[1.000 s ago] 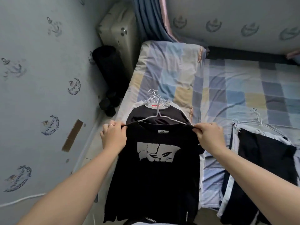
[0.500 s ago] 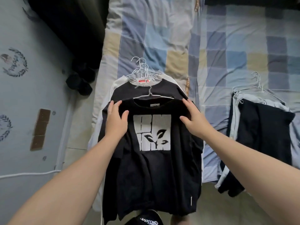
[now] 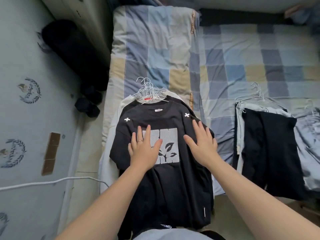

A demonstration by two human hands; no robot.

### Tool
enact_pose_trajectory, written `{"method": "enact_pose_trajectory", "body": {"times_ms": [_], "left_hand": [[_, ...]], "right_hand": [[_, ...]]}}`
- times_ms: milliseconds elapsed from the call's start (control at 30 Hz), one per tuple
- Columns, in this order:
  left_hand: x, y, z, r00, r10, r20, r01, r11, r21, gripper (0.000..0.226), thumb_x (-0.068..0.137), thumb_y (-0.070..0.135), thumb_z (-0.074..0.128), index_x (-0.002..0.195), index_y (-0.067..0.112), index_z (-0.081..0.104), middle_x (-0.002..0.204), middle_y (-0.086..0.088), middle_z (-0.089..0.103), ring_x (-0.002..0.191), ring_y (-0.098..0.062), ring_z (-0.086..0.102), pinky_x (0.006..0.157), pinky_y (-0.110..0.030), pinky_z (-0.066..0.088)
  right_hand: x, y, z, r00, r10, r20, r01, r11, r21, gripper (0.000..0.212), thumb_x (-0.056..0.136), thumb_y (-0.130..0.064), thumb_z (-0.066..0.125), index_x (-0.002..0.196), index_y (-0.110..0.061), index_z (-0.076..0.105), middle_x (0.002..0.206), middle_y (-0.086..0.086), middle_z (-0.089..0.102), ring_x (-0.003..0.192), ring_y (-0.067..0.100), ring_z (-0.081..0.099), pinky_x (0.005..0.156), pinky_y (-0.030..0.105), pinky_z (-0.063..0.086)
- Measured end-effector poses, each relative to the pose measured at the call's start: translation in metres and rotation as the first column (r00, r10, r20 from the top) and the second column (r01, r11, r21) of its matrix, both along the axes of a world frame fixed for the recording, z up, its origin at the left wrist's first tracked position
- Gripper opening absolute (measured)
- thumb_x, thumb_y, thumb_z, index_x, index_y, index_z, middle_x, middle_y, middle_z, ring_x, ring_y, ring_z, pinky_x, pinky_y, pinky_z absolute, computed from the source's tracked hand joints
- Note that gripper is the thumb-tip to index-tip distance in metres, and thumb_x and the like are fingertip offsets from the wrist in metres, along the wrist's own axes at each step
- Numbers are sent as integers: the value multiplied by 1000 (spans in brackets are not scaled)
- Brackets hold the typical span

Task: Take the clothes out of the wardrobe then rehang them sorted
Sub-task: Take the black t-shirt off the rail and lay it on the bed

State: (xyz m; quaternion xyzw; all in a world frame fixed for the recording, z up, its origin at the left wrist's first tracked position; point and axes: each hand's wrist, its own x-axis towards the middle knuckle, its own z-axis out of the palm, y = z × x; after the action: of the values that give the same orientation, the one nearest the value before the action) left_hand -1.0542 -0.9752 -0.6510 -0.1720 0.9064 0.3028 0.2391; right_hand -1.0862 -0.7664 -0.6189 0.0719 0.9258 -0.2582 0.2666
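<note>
The black cotton T-shirt with a pale printed block (image 3: 166, 187) tops a pile at the near left edge of the checked-quilt bed (image 3: 225, 66). The left hand (image 3: 143, 149) and the right hand (image 3: 202, 144) lie flat on its chest. The bunched white wire hangers (image 3: 147, 91) lie just behind its collar. A second pile of dark and pale clothes (image 3: 270, 144) lies well apart to the right. Left of the bed sits what may be a black fabric bag (image 3: 69, 49).

A checked sheet (image 3: 242, 54) covers the bed, and a folded checked quilt (image 3: 155, 40) lies along its left side. A black bag (image 3: 69, 49) stands between the quilt and the pale blue wall (image 3: 17, 40), which bears wreath emblems (image 3: 30, 90) and a brown strip (image 3: 51, 154). A white cable (image 3: 52, 182) runs across the wall towards the pale floor (image 3: 88, 153).
</note>
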Motion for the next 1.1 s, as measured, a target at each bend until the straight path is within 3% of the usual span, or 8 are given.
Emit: {"method": "enact_pose_trajectory", "body": {"times_ms": [400, 867, 1100], "left_hand": [[56, 149, 64, 931, -340, -137, 335, 941, -57, 72, 96, 68, 27, 157, 43, -2, 166, 6, -14, 152, -21, -15, 122, -52, -3], [196, 478, 113, 797, -536, -277, 535, 840, -89, 73, 97, 66, 31, 158, 41, 0, 167, 4, -7, 153, -23, -11, 122, -47, 2], [205, 593, 126, 727, -627, -280, 635, 769, -75, 73, 97, 66, 33, 157, 42, -1, 167, 6, -6, 153, -22, -10, 123, -48, 1]], "right_hand": [[114, 139, 58, 986, -134, -98, 149, 975, 164, 68, 96, -65, 24, 154, -43, -4, 164, -12, -5, 151, 20, -11, 115, 60, -9], [317, 453, 96, 920, -329, -211, 368, 911, 185, 68, 97, -63, 26, 155, -40, -2, 164, -12, -5, 151, 19, -8, 117, 56, -7], [354, 561, 111, 867, -427, -257, 477, 860, 181, 67, 98, -62, 27, 155, -40, 0, 164, -13, -6, 151, 20, -8, 116, 58, -7]]}}
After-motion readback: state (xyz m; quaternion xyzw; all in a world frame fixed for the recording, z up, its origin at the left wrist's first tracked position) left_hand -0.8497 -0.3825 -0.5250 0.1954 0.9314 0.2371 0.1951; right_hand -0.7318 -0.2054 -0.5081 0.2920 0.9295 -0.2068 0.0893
